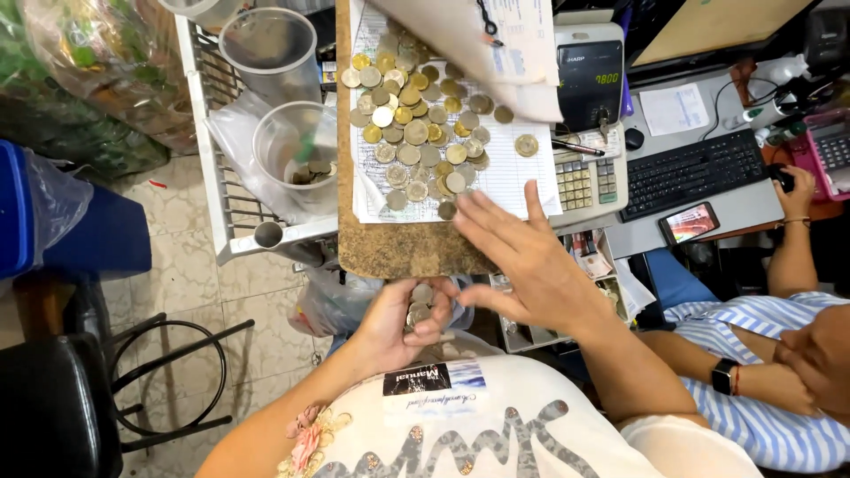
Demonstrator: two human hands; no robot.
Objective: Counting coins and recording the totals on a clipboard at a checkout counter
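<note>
Coin counting is under way, by the look of it: the left hand (398,320) is cupped below the near edge of the counter (398,252), curled around a small stack of coins (418,305). The right hand (522,261) reaches flat over that same edge, fingers spread and empty, tips at the nearest loose coin (447,210). The main heap of coins (421,119) lies farther back on the counter, on a lined paper sheet (505,181). To my eye the next sweep needs a gentle drag off the edge into the waiting palm, nothing spilled.
</note>
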